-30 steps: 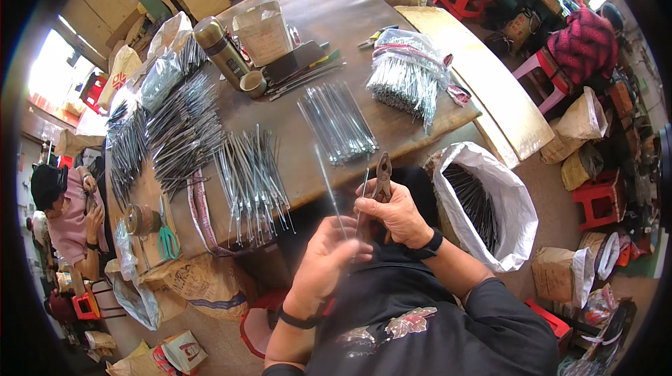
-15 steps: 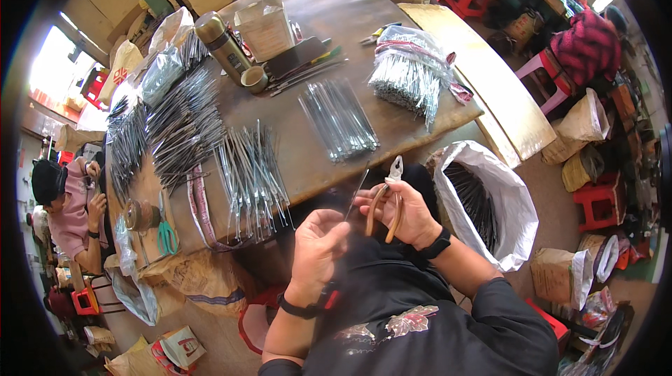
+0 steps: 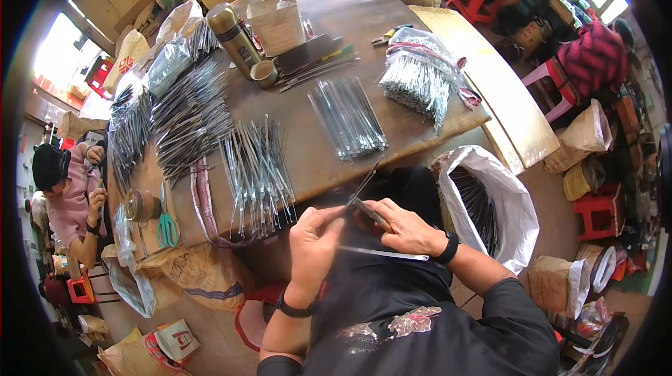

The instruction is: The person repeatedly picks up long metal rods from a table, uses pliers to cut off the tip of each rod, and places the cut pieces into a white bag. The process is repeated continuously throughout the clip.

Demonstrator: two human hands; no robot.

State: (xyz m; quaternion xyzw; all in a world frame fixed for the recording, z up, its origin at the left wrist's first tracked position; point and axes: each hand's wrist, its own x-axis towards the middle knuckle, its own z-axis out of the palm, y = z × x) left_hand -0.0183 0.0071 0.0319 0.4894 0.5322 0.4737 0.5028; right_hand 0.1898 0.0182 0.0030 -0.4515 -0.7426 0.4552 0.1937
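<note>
My left hand pinches thin metal pieces between thumb and fingers. One dark thin strip points up and away from the fingertips. A silvery strip slants from below my left fingers to below my right wrist. My right hand is closed around pliers with brown handles, their jaws at my left fingertips. Whether the jaws grip the strip is too blurred to tell. On the table beyond lie a neat row of silvery strips and a looser fanned pile.
The brown table carries dark strip bundles, a bagged bundle, a thermos, a cup and green-handled scissors. A white sack of dark strips stands at right. Another person works at far left.
The pliers, upright before, are now tilted with their jaws brought to my left fingertips. My right hand has turned over. The silvery strip below my hands now shows. The view has shifted slightly.
</note>
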